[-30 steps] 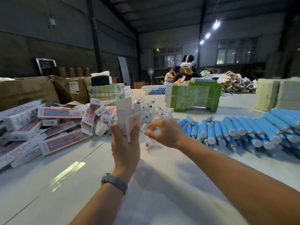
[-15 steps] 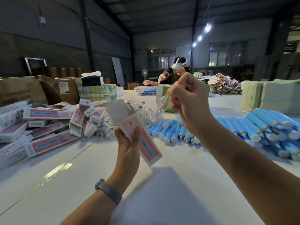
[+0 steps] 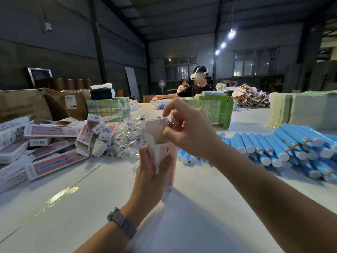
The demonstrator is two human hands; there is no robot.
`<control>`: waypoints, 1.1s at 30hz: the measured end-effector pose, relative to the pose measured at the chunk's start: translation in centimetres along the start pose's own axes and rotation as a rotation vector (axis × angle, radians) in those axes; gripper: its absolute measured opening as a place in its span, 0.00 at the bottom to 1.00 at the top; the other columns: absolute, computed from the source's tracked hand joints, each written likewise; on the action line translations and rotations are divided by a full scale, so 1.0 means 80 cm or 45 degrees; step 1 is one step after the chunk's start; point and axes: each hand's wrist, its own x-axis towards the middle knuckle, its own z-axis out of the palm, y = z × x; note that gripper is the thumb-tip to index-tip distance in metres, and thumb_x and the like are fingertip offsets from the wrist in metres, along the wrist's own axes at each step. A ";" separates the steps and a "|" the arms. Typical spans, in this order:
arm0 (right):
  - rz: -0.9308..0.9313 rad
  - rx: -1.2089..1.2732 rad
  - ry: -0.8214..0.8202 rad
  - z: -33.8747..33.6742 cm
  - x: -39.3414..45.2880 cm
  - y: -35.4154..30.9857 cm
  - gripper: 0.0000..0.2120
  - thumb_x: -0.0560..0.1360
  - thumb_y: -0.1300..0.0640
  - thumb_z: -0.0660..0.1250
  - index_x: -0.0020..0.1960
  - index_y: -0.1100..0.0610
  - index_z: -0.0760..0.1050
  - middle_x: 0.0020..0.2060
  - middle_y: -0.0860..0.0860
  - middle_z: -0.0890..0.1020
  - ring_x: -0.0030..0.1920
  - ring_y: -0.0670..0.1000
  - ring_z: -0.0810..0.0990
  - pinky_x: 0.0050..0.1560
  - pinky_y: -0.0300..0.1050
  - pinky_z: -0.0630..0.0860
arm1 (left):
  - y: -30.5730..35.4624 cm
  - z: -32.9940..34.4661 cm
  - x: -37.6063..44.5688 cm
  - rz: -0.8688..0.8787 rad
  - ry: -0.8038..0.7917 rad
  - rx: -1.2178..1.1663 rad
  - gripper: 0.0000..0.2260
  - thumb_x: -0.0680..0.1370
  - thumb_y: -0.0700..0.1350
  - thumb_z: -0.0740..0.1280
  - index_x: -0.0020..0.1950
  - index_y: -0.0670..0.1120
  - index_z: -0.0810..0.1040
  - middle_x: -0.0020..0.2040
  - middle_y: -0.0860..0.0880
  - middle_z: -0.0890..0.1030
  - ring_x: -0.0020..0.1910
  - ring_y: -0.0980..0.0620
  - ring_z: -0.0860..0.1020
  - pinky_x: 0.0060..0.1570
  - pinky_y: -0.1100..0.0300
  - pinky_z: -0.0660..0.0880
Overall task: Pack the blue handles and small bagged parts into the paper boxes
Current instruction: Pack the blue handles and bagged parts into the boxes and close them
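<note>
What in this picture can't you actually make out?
All in the head view:
- Inside of the box: the right hand covers its opening.
- The bagged part: mostly hidden by the right fingers.
- Lower half of the box: wrapped by the left hand.
- Print on the packed boxes: too small.
- The blue handles: cut by the right edge.

A torn cardboard carton (image 3: 27,105) stands far left, a pedestal fan (image 3: 161,83) behind.
</note>
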 end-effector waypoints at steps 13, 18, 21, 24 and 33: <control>-0.121 -0.206 -0.440 0.004 -0.002 0.016 0.18 0.78 0.43 0.60 0.51 0.52 0.84 0.53 0.50 0.75 0.47 0.48 0.76 0.46 0.52 0.77 | 0.002 -0.004 0.004 -0.050 0.044 0.011 0.14 0.72 0.65 0.63 0.49 0.62 0.62 0.44 0.61 0.79 0.41 0.50 0.80 0.41 0.40 0.80; -0.021 -0.039 -0.398 0.006 -0.003 0.027 0.12 0.76 0.53 0.70 0.57 0.54 0.75 0.54 0.46 0.75 0.44 0.44 0.79 0.41 0.32 0.75 | -0.003 -0.008 0.009 -0.083 0.039 -0.069 0.14 0.73 0.65 0.63 0.51 0.61 0.64 0.44 0.60 0.79 0.41 0.53 0.82 0.42 0.40 0.81; -0.063 -0.080 -0.419 0.007 -0.005 0.030 0.09 0.77 0.52 0.69 0.54 0.54 0.77 0.51 0.44 0.75 0.45 0.45 0.78 0.42 0.32 0.75 | -0.005 -0.007 0.010 -0.067 -0.012 -0.090 0.11 0.75 0.63 0.63 0.51 0.63 0.64 0.44 0.62 0.78 0.43 0.55 0.82 0.42 0.47 0.83; -0.121 -0.047 -0.372 0.011 -0.006 0.032 0.09 0.76 0.55 0.70 0.55 0.56 0.77 0.50 0.45 0.75 0.46 0.45 0.78 0.45 0.36 0.78 | -0.006 -0.009 0.009 -0.041 -0.011 -0.066 0.08 0.77 0.57 0.63 0.54 0.64 0.67 0.44 0.62 0.78 0.45 0.57 0.82 0.41 0.56 0.83; 0.306 0.791 -0.091 0.036 -0.025 0.040 0.27 0.68 0.63 0.78 0.57 0.45 0.67 0.45 0.46 0.82 0.39 0.47 0.80 0.41 0.43 0.79 | 0.000 -0.016 0.014 -0.027 -0.156 -0.105 0.16 0.80 0.56 0.59 0.65 0.72 0.65 0.52 0.61 0.81 0.51 0.55 0.82 0.45 0.56 0.82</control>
